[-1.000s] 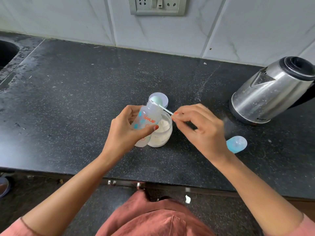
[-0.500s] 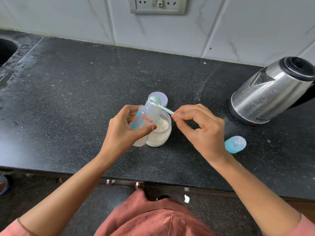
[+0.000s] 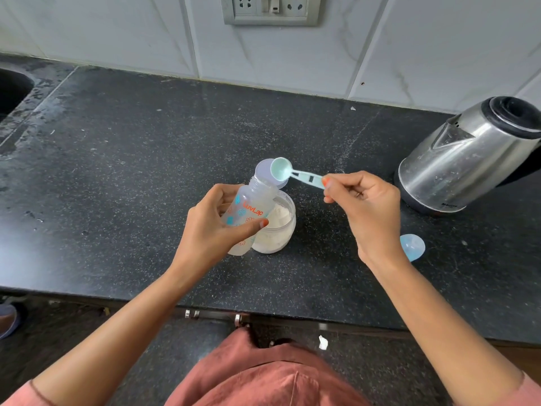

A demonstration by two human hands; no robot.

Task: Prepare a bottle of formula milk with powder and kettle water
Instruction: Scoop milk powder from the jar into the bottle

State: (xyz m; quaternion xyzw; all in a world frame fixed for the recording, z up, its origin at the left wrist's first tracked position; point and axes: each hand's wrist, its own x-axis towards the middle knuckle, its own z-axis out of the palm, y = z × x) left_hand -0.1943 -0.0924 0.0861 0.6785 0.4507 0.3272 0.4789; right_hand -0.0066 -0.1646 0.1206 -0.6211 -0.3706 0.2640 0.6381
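Above the powder jar (image 3: 278, 227), left grip (image 3: 210, 230) clasps the tilted bottle (image 3: 248, 212); right grip (image 3: 366, 206) pinches the scoop (image 3: 292, 174) beside its mouth.

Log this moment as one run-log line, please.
left hand: holds tilted bottle | right hand: holds scoop beside bottle mouth | powder jar: open

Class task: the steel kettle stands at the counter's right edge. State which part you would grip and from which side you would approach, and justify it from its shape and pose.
Grip the black handle from the right. The kettle stands upright on its base, spout toward the left, so the handle sits on the opposite side, partly out of view. The steel body is wide, smooth and probably hot.
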